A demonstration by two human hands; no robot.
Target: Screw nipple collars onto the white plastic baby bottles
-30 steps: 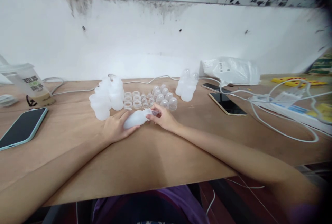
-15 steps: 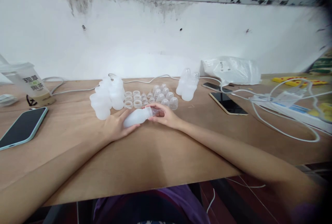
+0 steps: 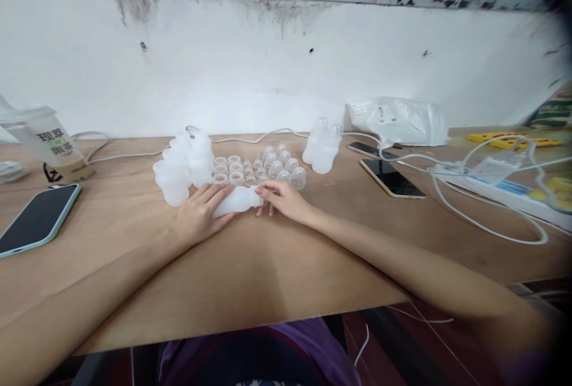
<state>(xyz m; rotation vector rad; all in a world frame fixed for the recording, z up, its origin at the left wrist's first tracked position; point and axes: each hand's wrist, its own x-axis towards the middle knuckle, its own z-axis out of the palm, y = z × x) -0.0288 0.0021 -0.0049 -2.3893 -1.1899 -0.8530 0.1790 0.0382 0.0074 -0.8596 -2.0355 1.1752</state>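
Note:
A frosted white baby bottle [image 3: 236,199] lies on its side above the table, its neck pointing right. My left hand [image 3: 199,210] is wrapped round the bottle's body. At the neck, the fingers of my right hand [image 3: 279,198] close on the collar end and hide most of it and the teat. Just beyond my hands stand several white collar rings [image 3: 236,178], small clear teats [image 3: 258,164] and clear dome caps [image 3: 283,165]. Several open frosted bottles [image 3: 172,180] stand beyond my left hand. To the right, several bottles with clear caps [image 3: 322,156] are grouped together.
A phone in a light-blue case [image 3: 38,219] and a drink cup [image 3: 58,142] are at the left. At the right lie a black phone [image 3: 391,179], a second phone [image 3: 372,150], a plastic bag [image 3: 400,121], and a power strip [image 3: 504,186] with looping white cables.
My right fingers have shifted round the bottle's neck, with the lower fingers now pointing down. The clear teat, visible before, is now mostly covered. My left hand keeps its hold.

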